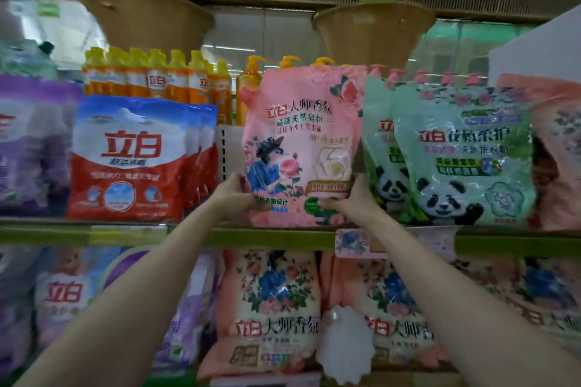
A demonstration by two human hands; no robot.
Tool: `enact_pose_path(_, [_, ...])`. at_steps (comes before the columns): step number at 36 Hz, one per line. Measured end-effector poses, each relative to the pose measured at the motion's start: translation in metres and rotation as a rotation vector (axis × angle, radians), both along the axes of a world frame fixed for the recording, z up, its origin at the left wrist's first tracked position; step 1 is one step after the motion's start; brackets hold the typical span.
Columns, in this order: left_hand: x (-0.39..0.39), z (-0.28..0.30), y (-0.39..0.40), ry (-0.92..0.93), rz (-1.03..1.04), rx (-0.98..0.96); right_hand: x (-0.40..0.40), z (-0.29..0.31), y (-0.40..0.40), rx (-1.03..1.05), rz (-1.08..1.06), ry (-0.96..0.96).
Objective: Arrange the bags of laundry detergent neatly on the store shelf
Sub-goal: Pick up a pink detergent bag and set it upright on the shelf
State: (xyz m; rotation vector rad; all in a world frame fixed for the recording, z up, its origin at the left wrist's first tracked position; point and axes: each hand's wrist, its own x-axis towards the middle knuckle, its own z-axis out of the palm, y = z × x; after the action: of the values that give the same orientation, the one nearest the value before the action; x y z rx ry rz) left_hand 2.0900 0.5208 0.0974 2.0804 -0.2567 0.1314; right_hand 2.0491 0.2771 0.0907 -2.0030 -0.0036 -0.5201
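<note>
A person's left hand (235,195) and right hand (352,198) are gripping the lower corners of a pink detergent bag (301,141), fingers curled behind it and thumbs pressing its printed front. The bag is standing upright between the fingers, long axis vertical, face outward (base resting on the green shelf edge (276,237)), between red-and-blue bags (129,160) and green panda bags (462,154).

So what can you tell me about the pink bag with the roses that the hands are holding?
The pink bag is a glossy plastic pouch printed with roses, red and dark Chinese writing and a figure in blue with a hat. It stands upright on the green shelf edge, between the red-and-blue bags and the green panda bags. The left hand and right hand hold its lower sides.
</note>
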Motion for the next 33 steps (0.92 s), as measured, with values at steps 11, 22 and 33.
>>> enact_pose_path(11, [-0.004,0.016,0.003,0.07,-0.111,0.007,-0.01,0.006,0.002,-0.045,0.004,0.012])
enact_pose_path(22, [0.0,0.001,0.009,0.023,-0.047,-0.103,-0.005,-0.002,0.014,-0.041,-0.013,-0.037])
enact_pose_path(33, [-0.01,-0.011,0.0,-0.077,0.053,-0.036,-0.017,-0.003,0.018,0.045,-0.023,-0.008])
